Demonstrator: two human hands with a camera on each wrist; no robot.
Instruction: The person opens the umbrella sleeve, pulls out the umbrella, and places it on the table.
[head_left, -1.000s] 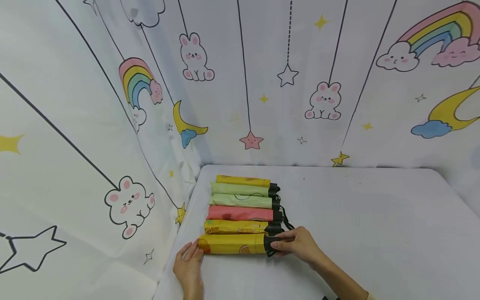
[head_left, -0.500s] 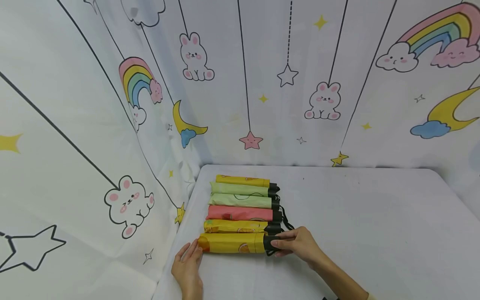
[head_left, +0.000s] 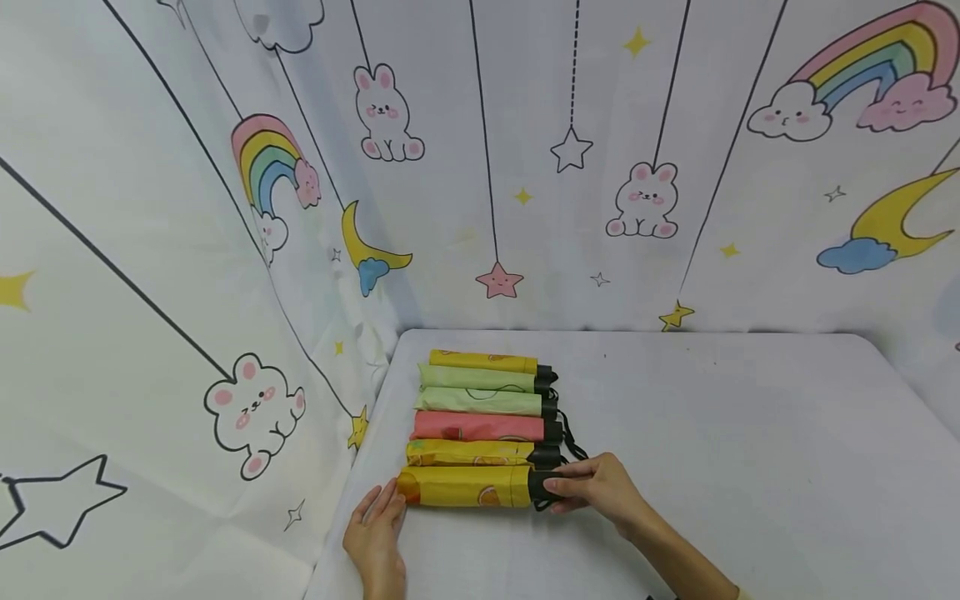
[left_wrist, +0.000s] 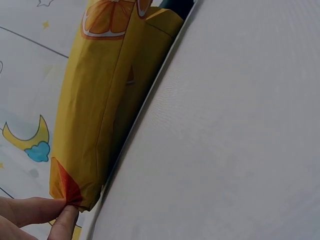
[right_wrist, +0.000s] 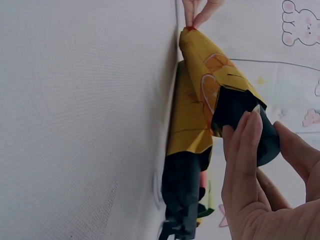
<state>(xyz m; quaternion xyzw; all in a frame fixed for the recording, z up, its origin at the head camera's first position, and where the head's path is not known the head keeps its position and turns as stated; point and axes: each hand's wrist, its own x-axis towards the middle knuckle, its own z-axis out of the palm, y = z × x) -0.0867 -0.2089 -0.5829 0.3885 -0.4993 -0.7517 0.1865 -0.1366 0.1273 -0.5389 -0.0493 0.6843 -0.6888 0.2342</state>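
Observation:
A yellow folded umbrella (head_left: 468, 487) with orange-slice prints and a black handle lies across the front of a row of folded umbrellas. My left hand (head_left: 375, 537) pinches its fabric end, seen close up in the left wrist view, where the fingertips (left_wrist: 62, 220) meet at the gathered tip. At the other end my right hand (head_left: 603, 492) grips the black handle (right_wrist: 268, 145) between thumb and fingers. In the right wrist view this umbrella stands off the white table surface, with a second yellow umbrella (right_wrist: 190, 115) beyond it.
Behind it, side by side, lie another yellow umbrella (head_left: 472, 452), a pink one (head_left: 480, 427), two light green ones and a yellow one (head_left: 483, 361) at the back, handles to the right. The white table (head_left: 720, 450) meets a patterned cloth backdrop (head_left: 450, 208) at back and left.

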